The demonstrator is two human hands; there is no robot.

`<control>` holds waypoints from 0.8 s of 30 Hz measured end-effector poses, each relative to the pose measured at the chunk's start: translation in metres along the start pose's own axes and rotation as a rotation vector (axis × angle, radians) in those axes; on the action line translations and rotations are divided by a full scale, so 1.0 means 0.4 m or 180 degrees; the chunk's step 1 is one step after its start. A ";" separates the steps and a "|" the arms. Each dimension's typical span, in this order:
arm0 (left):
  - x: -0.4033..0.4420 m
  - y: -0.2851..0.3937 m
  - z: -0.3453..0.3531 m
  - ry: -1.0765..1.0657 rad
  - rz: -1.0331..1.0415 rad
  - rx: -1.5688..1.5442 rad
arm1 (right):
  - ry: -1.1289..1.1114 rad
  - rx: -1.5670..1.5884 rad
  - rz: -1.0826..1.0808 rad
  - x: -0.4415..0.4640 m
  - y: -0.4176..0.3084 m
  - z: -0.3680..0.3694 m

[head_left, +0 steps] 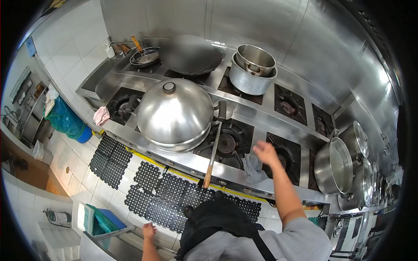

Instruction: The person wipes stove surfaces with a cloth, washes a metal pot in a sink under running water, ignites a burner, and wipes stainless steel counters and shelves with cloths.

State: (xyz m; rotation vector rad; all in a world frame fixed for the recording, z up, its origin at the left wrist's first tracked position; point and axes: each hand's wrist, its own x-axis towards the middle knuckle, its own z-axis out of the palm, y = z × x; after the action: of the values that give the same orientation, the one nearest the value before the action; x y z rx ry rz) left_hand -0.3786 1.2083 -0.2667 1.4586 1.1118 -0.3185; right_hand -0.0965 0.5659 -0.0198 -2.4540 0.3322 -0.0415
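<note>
My right hand [264,153] is over the front burners at the right, fingers apart, with nothing visible in it. Just below it a grey cloth [254,168] lies over the stove's front edge; whether the fingertips touch it I cannot tell. Low at the left, away from the stove, my left hand [149,230] hangs with loosely bent fingers and no object in it. A large domed steel lid [174,111] covers a wide pan on the front burners. Beside it a wooden-handled tool [213,154] lies across a burner, its handle [208,176] sticking out past the edge.
On the back row stand a dark wok [190,54], a frying pan [146,57] and two nested pots [254,76]. Large steel pots [334,165] crowd the right end. A pink cloth [101,116] sits at the left corner. Black rubber mats [163,195] cover the floor.
</note>
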 end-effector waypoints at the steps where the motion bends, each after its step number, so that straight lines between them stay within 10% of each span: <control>1: -0.016 0.022 0.037 0.0038 0.0099 0.0175 | 0.0103 0.0278 0.0010 0.054 -0.056 -0.058; 9: -0.117 -0.160 0.146 -0.0045 0.0166 -0.0191 | 0.0567 0.2690 0.0358 0.675 -0.269 -0.371; 14: -0.270 -0.210 0.187 0.0291 -0.0762 0.0066 | 0.0172 0.2776 0.1072 0.858 -0.304 -0.426; 24: -0.323 -0.172 0.257 0.0380 -0.0621 -0.0080 | 0.0219 0.2314 0.1101 1.026 -0.222 -0.442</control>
State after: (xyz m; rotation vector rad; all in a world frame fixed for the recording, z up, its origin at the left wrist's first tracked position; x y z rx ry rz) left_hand -0.4552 1.0490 -0.2388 1.3639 1.3542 -0.3560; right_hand 0.3010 0.4239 0.1520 -1.6580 0.6401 -0.0822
